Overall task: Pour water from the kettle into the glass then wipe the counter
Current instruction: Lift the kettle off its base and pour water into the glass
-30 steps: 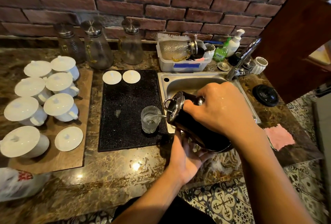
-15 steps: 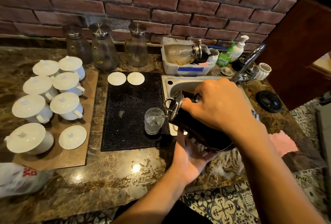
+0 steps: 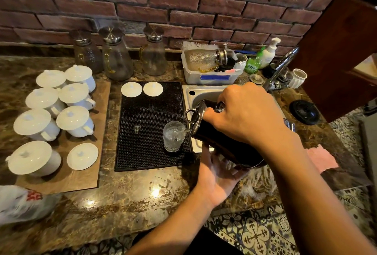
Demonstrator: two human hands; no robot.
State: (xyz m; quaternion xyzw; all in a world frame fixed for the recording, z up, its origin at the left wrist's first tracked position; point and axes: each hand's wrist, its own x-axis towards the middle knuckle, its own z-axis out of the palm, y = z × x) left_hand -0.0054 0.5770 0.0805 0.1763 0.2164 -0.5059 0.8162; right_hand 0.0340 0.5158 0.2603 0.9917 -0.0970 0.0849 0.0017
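A black kettle (image 3: 222,144) with a steel lid is tipped to the left, its spout over a clear glass (image 3: 173,136) that stands on the right edge of a black rubber mat (image 3: 146,128). Water runs from the spout into the glass. My right hand (image 3: 242,116) grips the kettle's handle from above. My left hand (image 3: 216,175) presses up under the kettle's base. A pink cloth (image 3: 322,158) lies on the marble counter (image 3: 126,197) to the right, partly behind my right forearm.
A steel sink (image 3: 202,93) with a tap (image 3: 281,67) lies behind the kettle. Several white lidded cups (image 3: 73,120) sit on a brown board at left. Three glass carafes (image 3: 116,58) line the brick wall. A black lid (image 3: 304,111) lies right of the sink.
The kettle has stayed tipped over the glass with both hands in place. The water level in the glass has risen. The view has shifted slightly.
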